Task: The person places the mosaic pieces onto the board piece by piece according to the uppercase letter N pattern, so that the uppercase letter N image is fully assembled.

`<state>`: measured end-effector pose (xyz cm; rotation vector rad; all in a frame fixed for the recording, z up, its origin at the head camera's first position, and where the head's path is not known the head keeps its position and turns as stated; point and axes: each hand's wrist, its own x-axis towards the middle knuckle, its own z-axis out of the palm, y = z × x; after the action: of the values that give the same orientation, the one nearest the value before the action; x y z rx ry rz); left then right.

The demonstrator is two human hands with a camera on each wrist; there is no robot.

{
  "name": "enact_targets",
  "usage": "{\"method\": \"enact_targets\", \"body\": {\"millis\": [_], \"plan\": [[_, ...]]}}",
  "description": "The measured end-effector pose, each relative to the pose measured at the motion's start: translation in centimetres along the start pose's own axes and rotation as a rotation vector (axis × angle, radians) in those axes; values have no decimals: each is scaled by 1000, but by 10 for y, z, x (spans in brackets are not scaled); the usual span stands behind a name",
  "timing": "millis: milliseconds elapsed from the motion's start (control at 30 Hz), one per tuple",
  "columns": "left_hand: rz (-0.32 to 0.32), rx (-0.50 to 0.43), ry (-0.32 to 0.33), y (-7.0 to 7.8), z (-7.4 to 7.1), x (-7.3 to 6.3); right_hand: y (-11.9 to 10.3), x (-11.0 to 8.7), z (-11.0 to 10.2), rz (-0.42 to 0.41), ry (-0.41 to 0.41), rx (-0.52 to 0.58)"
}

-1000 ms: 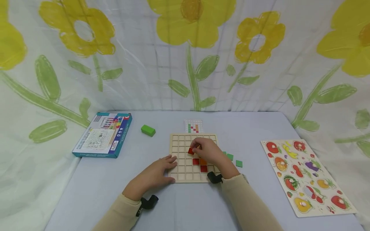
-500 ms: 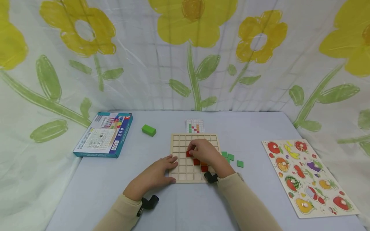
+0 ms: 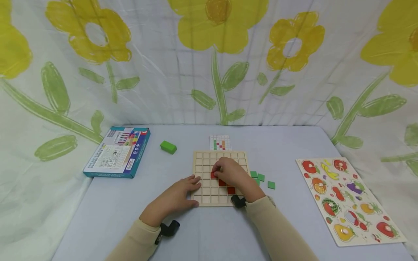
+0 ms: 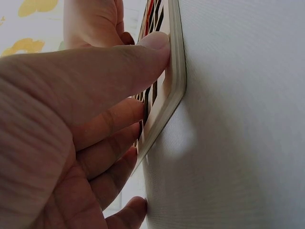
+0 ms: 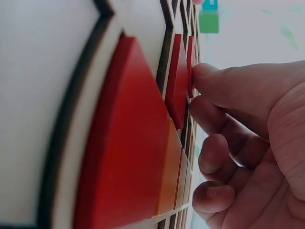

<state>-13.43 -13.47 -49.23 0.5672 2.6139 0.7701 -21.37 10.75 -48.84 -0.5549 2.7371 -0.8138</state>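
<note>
A wooden grid board (image 3: 200,159) lies on the table. My left hand (image 3: 177,194) rests at its left edge, fingers spread; in the left wrist view the thumb (image 4: 155,43) presses on the rim. Over the board's middle, my right hand (image 3: 232,174) has thumb and index finger at a red tile (image 3: 213,175), which sits in or against a cell; the right wrist view shows the thumb tip touching this tile (image 5: 190,67). Two more red tiles, one in the middle (image 3: 222,183) and one nearer (image 3: 231,190), step down to the right. An orange tile (image 5: 167,176) is partly hidden.
Several loose green tiles (image 3: 271,185) lie right of the board. Behind it is a small pattern card (image 3: 220,143). A green block (image 3: 168,147) and a flat box (image 3: 117,152) stand at left; a fruit puzzle board (image 3: 349,199) lies far right.
My right hand has brought the red tile slightly left and down toward the board, then stayed nearly still over the last half second. The left hand keeps its place.
</note>
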Motion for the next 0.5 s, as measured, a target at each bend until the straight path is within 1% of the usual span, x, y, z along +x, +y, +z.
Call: {"method": "enact_targets", "body": {"millis": [133,267,400,500], "plan": [[-15,-17,-8,2,1,1,6,-9,-6,19,29,28],[-15,-18,-8,3,2,1,20,-27,-23,63,94,91],[-25,-10,2,3,1,0,44,-45,-46,96,159,128],[-32,-8,4,2,0,0,68,-62,-58,147,192,137]]}}
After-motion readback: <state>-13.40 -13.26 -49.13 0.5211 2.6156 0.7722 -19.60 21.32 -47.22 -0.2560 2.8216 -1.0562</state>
